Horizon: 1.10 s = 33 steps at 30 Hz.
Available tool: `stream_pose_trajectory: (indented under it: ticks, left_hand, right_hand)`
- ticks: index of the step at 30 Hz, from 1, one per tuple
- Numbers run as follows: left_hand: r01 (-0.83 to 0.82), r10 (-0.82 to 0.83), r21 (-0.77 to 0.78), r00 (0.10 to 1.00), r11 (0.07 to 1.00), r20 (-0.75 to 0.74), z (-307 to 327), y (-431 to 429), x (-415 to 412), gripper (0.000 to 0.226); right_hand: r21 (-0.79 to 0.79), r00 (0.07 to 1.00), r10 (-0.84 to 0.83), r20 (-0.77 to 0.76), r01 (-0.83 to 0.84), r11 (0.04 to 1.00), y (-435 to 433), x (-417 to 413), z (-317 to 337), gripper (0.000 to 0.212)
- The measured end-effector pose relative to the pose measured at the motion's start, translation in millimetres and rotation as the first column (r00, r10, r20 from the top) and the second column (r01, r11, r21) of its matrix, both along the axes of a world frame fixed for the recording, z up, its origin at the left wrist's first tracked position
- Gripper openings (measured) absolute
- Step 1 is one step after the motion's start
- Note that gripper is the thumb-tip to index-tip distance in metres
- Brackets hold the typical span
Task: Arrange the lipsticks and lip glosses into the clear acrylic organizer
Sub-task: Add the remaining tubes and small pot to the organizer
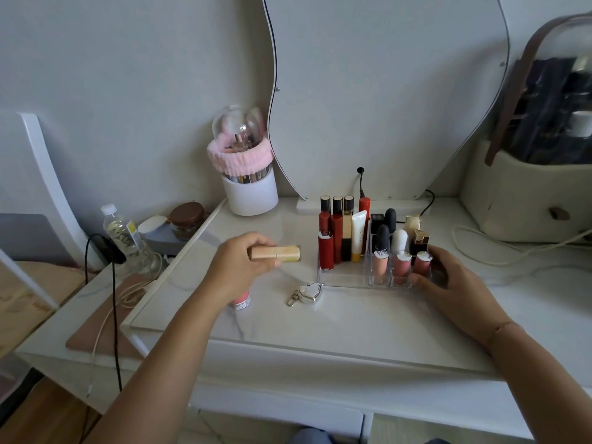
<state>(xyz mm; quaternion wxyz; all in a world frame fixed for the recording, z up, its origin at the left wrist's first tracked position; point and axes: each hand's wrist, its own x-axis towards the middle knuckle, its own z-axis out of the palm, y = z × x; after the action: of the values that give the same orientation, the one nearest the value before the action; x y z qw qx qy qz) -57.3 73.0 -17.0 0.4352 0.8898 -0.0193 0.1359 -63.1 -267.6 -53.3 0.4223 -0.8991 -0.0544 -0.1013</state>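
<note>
Head view: left hand (238,267) grips a gold lipstick (278,253), fingers curled round its left end, capped end sticking out to the right. The lipstick is held in the air above the tabletop (320,331), just left of the clear acrylic organizer (344,278). Its long axis runs near horizontal, left to right, pointing at the organizer's left side.

Right hand (448,280) holds the organizer's right front corner, thumb on the front wall, fingers wrapped behind, apparently bracing it. The left hand is the one carrying, so the coming move is likely its own.

Key relation: the organizer lies to the right of the grip and slightly farther from the camera. Everything inside it stands upright: tall red and black tubes at back left, pink glosses front right. The wide front-left slot looks bare and is nearest the lipstick. So the lipstick probably needs turning from lying to upright before it drops in.

A pink tube (241,302) lies on the tabletop, part hidden under the left wrist, not yet sorted. A heart keychain (309,293) sits just before the organizer's front-left corner.
</note>
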Motion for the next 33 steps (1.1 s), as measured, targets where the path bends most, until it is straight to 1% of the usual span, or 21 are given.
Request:
stream_pose_trajectory:
  ticks: [2, 3, 4, 6, 8, 11, 13, 17, 19, 25, 29, 33]
  left_hand:
    - [-0.031, 0.034, -0.048, 0.997, 0.998, 0.065, 11.0, -8.4, 0.8, 0.026]
    - [-0.006, 0.014, -0.073, 0.995, 0.997, 0.100, 16.7, -14.1, 0.6, 0.025]
    - [0.040, -0.029, -0.080, 0.990, 0.996, 0.138, 22.4, -20.8, -0.3, 0.024]
    - [0.153, -0.142, -0.041, 0.970, 0.987, 0.199, 31.9, -36.9, -2.5, 0.023]
    - [0.212, -0.210, 0.013, 0.954, 0.977, 0.212, 36.3, -53.8, -2.6, 0.027]
    - [0.162, -0.167, 0.040, 0.963, 0.986, 0.212, 36.9, -75.2, 2.2, 0.035]
    - [0.130, -0.142, 0.069, 0.965, 0.989, 0.222, 34.9, -87.2, 4.5, 0.033]
    - [0.131, -0.180, 0.206, 0.954, 0.970, 0.240, 25.5, -102.9, 9.0, 0.028]
    - [0.126, -0.188, 0.247, 0.951, 0.961, 0.246, 20.5, -106.1, 11.1, 0.028]
    - [0.022, -0.153, 0.380, 0.936, 0.925, 0.317, 13.9, -108.8, 16.9, 0.032]
    - [-0.034, -0.116, 0.397, 0.931, 0.917, 0.347, 12.7, -107.2, 19.4, 0.034]
    - [-0.038, -0.114, 0.397, 0.930, 0.917, 0.350, 13.9, -106.1, 19.0, 0.034]
  right_hand:
    - [0.007, 1.000, -0.003, -0.002, 0.003, 1.000, -0.1, 0.4, -0.4, 0.057]
    - [0.013, 1.000, -0.001, -0.005, 0.001, 1.000, -0.3, 0.7, -0.5, 0.058]
    - [0.016, 1.000, 0.001, -0.010, -0.001, 1.000, -0.4, 0.9, -0.6, 0.059]
    - [0.014, 1.000, 0.001, -0.022, -0.001, 1.000, -1.0, 1.4, -1.0, 0.061]
    - [0.021, 1.000, 0.005, -0.025, -0.004, 1.000, -1.6, 1.7, -1.3, 0.061]
    - [0.026, 1.000, 0.008, -0.022, -0.008, 1.000, -1.6, 1.8, -1.7, 0.061]
    - [0.016, 1.000, 0.005, -0.019, -0.004, 1.000, -1.8, 2.2, -1.9, 0.062]
    - [0.024, 1.000, 0.017, -0.020, -0.016, 1.000, -2.8, 2.5, -2.0, 0.062]
    - [0.026, 1.000, 0.016, -0.020, -0.016, 1.000, -3.1, 2.8, -2.4, 0.062]
    - [0.018, 1.000, 0.004, 0.001, -0.004, 1.000, -3.1, 4.4, -4.6, 0.062]
    - [0.020, 1.000, 0.004, -0.003, -0.004, 1.000, -3.1, 4.5, -4.8, 0.062]
    - [0.022, 1.000, -0.001, 0.003, 0.001, 1.000, -2.8, 4.1, -4.4, 0.061]
